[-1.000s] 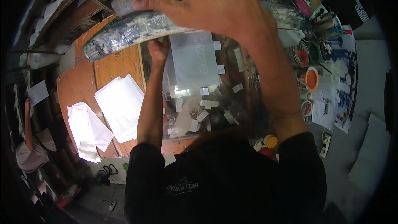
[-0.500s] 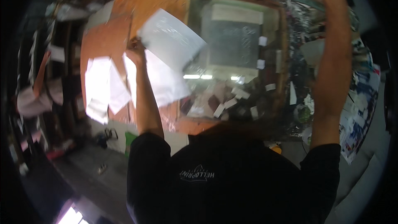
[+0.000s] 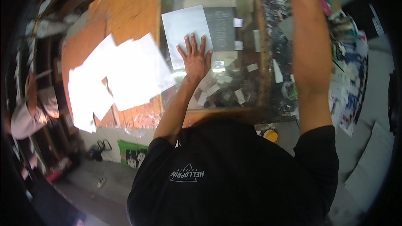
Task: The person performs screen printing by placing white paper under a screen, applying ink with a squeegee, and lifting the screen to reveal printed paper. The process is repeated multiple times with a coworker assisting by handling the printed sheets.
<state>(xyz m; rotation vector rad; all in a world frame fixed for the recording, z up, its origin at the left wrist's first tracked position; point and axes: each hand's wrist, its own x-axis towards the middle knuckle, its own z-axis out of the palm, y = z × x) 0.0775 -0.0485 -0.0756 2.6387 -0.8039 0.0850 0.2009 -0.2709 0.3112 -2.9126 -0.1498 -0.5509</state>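
Observation:
My left hand (image 3: 194, 58) lies flat, fingers spread, on the lower edge of a white sheet of paper (image 3: 184, 25). The sheet rests on a glass-topped bed in a wooden frame (image 3: 263, 58), next to a dark grey printed rectangle (image 3: 224, 29). My right forearm (image 3: 310, 50) stretches up past the top edge of the picture, and its hand is out of sight.
Several loose white sheets (image 3: 121, 71) lie spread on the orange board left of the frame. Small paper scraps and tape pieces (image 3: 226, 90) litter the glass. Ink pots, rags and printed papers (image 3: 343, 58) crowd the right side. A yellow lid (image 3: 270, 135) sits below the table edge.
My left hand lifted a white sheet from the left and has laid it flat on the glass. My right hand, earlier holding a long foil-wrapped bar near the camera, has gone up out of view.

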